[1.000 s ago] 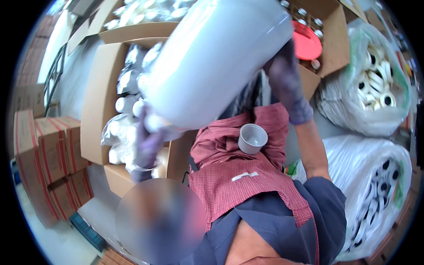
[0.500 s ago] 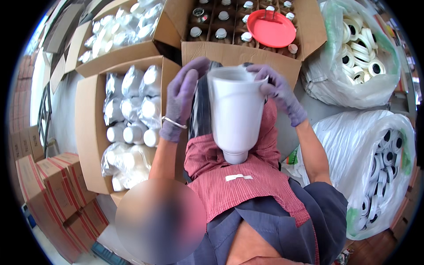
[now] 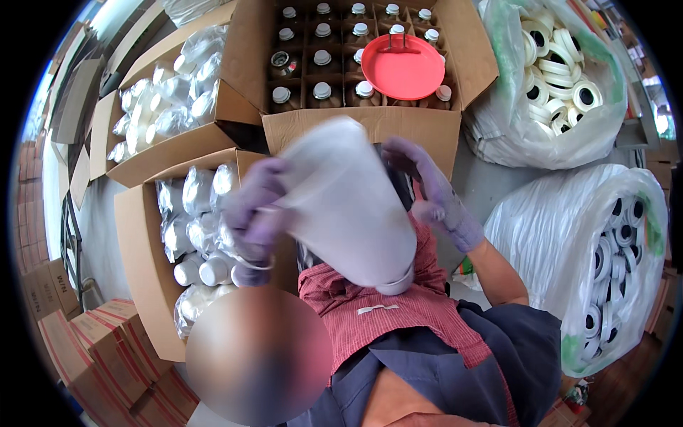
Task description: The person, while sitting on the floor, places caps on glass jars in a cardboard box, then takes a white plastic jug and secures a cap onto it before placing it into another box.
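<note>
"And here's the purple-gloved left hand (image 3: 257, 206), blurred, fingers curled onto the wide end of the big, smooth white bottle-shaped container (image 3: 348, 206)!"

"What about the purple-gloved right hand (image 3: 437, 196)?"

"Half open, fingers curved, holding nothing I can see. It's just beside the container; whether they touch, I can't tell."

"And the container's over the red checked apron (image 3: 327, 288)?"

"Yes, tilted, narrow neck toward the lower right. Beyond it, a round red plastic dish (image 3: 402, 73) sits on white-capped bottles (image 3: 322, 90)."
</note>
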Demonstrator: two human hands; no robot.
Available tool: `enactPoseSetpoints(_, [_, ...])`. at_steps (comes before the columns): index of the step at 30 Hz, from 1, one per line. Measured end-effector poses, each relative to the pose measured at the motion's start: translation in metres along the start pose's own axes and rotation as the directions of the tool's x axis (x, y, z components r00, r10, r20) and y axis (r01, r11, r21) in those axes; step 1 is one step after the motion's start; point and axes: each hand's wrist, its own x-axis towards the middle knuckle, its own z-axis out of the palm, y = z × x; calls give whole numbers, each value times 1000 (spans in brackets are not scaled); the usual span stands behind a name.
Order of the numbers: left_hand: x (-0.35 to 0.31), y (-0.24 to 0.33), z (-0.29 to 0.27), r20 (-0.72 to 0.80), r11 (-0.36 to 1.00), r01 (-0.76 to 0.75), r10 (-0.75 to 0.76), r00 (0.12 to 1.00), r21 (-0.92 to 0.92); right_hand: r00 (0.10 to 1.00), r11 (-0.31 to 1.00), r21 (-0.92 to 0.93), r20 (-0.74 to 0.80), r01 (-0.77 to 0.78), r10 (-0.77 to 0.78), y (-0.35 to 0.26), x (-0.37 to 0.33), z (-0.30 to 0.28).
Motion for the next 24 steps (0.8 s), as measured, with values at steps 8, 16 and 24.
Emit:
enactPoseSetpoints(8, [-20, -52, -41, -533, 931, 276, -110, 839, 241, 908, 965, -158, 336, -207, 250, 16, -84, 34])
enactPoseSetpoints(16, [-62, -89, -93, -462, 952, 288, -209, 862, 106, 939, 918, -380, 262, -111, 222, 11, -72, -9])
enactPoseSetpoints(24, [0, -24, 51, 550, 964, -264, 242, 799, -42, 972, 396, -909, -198, -132, -129, 140, 147, -127])
